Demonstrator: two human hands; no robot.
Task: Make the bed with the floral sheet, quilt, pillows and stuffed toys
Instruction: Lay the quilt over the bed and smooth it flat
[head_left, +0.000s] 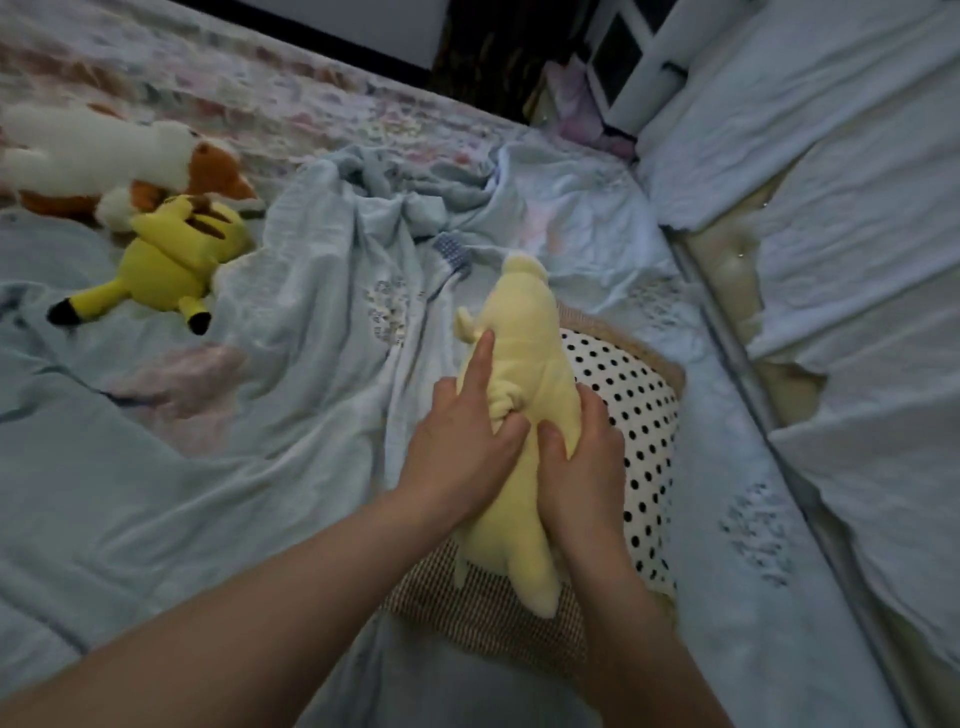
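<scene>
Plush toy (524, 332), soft yellow, long, on polka-dot pillow (641, 415)

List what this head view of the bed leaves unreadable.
All in the head view:
1. The pale yellow plush toy: no face can be made out; the left hand and right hand cover its middle.
2. The polka-dot pillow: mostly under the toy and right hand.
3. The white and brown stuffed toy: cut by the left edge, blurred.

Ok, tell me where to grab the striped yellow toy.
Grip the striped toy round its plump middle, coming from above on the near right side. It lies flat, stripes up, on the bedding; the brown toy crowds its far side, and the thin ears would flop.
</scene>
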